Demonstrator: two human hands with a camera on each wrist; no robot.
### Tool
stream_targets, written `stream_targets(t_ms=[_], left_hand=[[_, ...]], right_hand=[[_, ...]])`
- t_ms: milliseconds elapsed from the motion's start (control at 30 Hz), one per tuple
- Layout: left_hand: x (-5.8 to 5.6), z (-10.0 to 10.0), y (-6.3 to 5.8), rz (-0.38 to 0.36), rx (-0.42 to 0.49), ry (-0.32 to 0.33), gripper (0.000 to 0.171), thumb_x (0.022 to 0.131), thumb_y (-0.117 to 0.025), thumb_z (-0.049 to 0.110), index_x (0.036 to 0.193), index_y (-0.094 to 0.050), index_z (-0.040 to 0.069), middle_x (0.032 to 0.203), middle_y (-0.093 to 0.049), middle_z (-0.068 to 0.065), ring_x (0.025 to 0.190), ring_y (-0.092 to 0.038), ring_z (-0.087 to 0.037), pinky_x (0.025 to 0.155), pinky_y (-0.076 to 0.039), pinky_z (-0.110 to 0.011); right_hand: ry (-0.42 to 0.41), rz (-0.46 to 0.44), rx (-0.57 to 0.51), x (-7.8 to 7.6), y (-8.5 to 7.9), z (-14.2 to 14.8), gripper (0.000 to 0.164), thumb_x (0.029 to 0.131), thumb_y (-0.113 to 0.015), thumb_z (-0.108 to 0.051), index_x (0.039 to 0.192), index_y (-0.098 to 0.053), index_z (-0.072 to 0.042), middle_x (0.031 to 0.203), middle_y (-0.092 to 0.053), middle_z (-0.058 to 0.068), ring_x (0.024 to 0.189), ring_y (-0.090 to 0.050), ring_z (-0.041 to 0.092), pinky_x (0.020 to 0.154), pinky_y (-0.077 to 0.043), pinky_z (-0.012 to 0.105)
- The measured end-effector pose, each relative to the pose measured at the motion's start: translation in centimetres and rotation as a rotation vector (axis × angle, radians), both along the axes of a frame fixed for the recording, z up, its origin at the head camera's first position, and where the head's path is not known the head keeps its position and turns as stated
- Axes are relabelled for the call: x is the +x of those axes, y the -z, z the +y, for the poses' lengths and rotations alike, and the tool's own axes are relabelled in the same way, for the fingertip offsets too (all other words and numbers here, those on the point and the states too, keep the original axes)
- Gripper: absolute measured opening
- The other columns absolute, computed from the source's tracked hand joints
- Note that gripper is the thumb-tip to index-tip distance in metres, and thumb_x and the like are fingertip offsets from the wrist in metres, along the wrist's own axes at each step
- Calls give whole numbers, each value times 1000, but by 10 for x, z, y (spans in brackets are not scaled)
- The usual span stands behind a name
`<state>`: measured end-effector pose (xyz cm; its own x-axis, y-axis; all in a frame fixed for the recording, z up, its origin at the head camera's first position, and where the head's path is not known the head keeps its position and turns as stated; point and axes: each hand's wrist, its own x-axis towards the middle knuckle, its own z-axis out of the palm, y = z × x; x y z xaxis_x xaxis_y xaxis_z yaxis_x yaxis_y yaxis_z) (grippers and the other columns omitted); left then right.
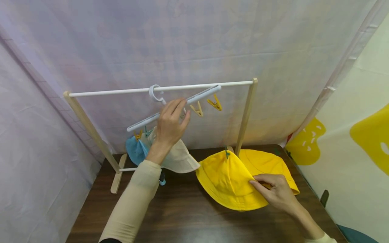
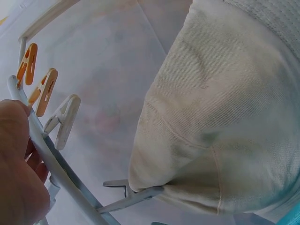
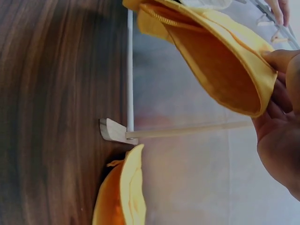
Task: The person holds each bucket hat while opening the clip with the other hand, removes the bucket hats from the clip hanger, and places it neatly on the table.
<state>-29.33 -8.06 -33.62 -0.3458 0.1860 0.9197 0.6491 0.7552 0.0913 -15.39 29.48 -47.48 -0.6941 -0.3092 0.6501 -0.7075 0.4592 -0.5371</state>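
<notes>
Hat pinched beside a lopsided hanger

The yellow hat is raised above the right half of the desk, its brim nipped between the thumb and fingers of the right hand. The left hand grips the hanger's bar, which slopes down to a clipped cream hat and blue hat. A second yellow hat lies at the desk's far right corner; the rack stands along the far edge. That one-sided load could tip the hanger further if the left hand eases off, and so small a pinch could let the brim slip.
</notes>
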Motion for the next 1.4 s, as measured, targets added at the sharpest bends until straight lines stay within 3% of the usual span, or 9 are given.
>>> stream_targets(t_ms=[267, 433, 667, 867, 1100, 1400], left_hand=[[-2, 0, 2, -23, -19, 26, 41, 104, -75, 10, 142, -72, -5, 140, -77, -23, 130, -75, -42, 118, -60, -52], [0, 0, 4, -44, -20, 25, 37, 105, -75, 10, 139, -74, -4, 139, -78, -22, 129, -75, -42, 118, -59, -51], [1, -1, 5, -37, -19, 31, 31, 107, -73, 10, 136, -76, -3, 134, -80, -20, 125, -77, -41, 116, -61, -50], [-1, -1, 4, -10, -12, 44, 29, 106, -75, 8, 133, -77, -2, 131, -81, -20, 123, -77, -40, 113, -62, -49], [-2, -3, 6, -3, -5, 49, 30, 103, -75, 3, 132, -78, -2, 130, -82, -19, 121, -77, -40, 112, -63, -49], [-1, -5, 5, -14, -13, 73, 30, 103, -76, 4, 132, -78, -2, 130, -82, -20, 120, -78, -40, 111, -63, -50]], right_hand=[[7, -238, 0, 13, 10, 8, 23, 97, -83, 4, 103, -89, -17, 96, -89, 0, 83, -79, 2, 72, -64, 17], [35, -427, -17, 20, 25, 14, 14, 104, -79, -7, 106, -88, -17, 96, -87, -2, 77, -77, 4, 66, -65, 26], [150, -497, -7, 19, 42, 25, 9, 107, -78, -16, 103, -86, -17, 85, -81, -5, 64, -65, 6, 58, -57, 27], [285, -609, -12, 11, 59, 33, 16, 107, -80, -25, 102, -86, -11, 82, -82, -4, 63, -63, 5, 59, -56, 25], [386, -761, -21, 7, 73, 38, 24, 105, -82, -30, 103, -86, -6, 77, -77, 1, 60, -55, 6, 58, -51, 25], [377, -933, 44, 5, 84, 49, 32, 109, -76, -33, 114, -82, -2, 84, -73, 1, 70, -56, 11, 63, -49, 25]])
